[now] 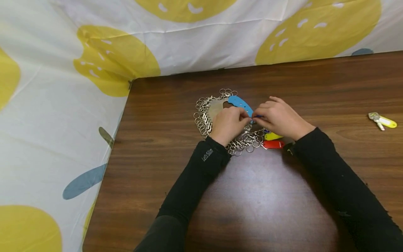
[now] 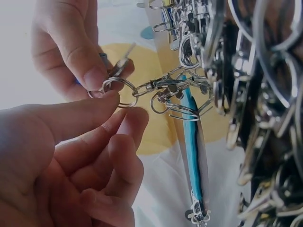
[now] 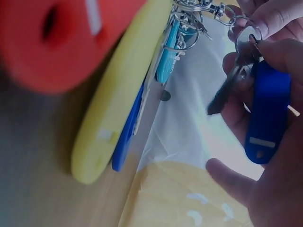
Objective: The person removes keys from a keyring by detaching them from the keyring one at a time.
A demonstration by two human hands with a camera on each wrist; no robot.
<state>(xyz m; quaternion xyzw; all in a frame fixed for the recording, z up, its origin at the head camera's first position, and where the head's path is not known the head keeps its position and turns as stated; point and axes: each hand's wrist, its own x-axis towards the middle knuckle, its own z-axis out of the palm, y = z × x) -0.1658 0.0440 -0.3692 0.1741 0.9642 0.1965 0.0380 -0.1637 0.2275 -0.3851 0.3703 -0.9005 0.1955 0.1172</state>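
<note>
My left hand [image 1: 228,124] pinches a split ring [image 2: 124,80] between thumb and forefinger. That ring hangs from a swivel clasp [image 2: 165,83] on a key holder with a blue handle [image 1: 240,103] and a grey plate [image 1: 215,108]. Opposite it, my right hand [image 1: 281,119] grips a key [image 3: 236,78] and its blue tag [image 3: 269,111], with the key's head right at the split ring in the right wrist view. Thumb and fingers of both hands nearly meet at the holder's right side. Many clasps with rings [image 1: 201,117] fringe the holder.
Beside the holder, under my right hand, lie a red tag [image 1: 273,144] and a yellow tag [image 1: 272,136]. Farther right on the brown table [image 1: 151,140] lies a key [image 1: 376,120] with another yellow tag [image 1: 388,122]. A patterned cloth [image 1: 204,45] borders the table's back and left.
</note>
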